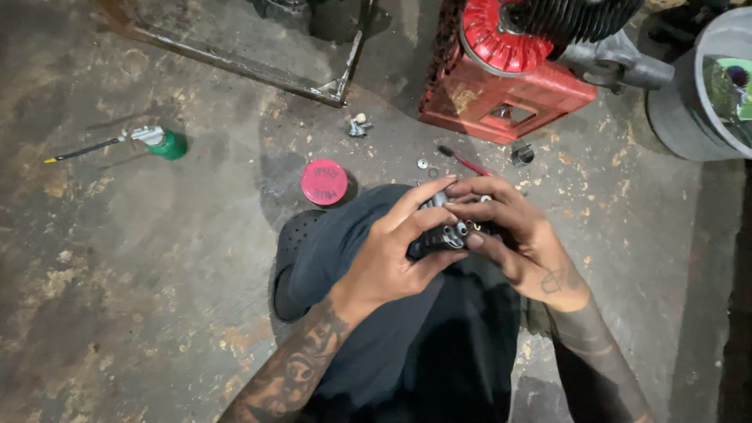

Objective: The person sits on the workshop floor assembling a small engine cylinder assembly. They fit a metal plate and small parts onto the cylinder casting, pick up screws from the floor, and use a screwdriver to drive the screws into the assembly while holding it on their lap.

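Both hands are closed around one small metal part [448,231], dark with some silver tubes on it, and they hold it above the person's lap. The left hand [392,254] grips the part from below and from the left side, with the fingers [419,197] stretched over its top. The right hand [513,235] grips it from the right side, and its fingertips [462,188] meet the left fingers on top of the part. I cannot tell what kind of part it is, because the hands cover most of it.

I take the part as the landmark. Just beyond it, on the dirty concrete floor [141,258], lies a round pink lid [324,182], a little to the left. Also beyond the part are two small washers [423,164] and a thin red tool [464,161], near each other. Farther beyond, to the right, stands a red engine [509,70] on its red base. Far to the left of the part lies a green can [160,142] with a long thin nozzle. Far to the right stands a grey bucket [689,102]. Beyond the lid, a metal frame [258,70] lies on the floor.
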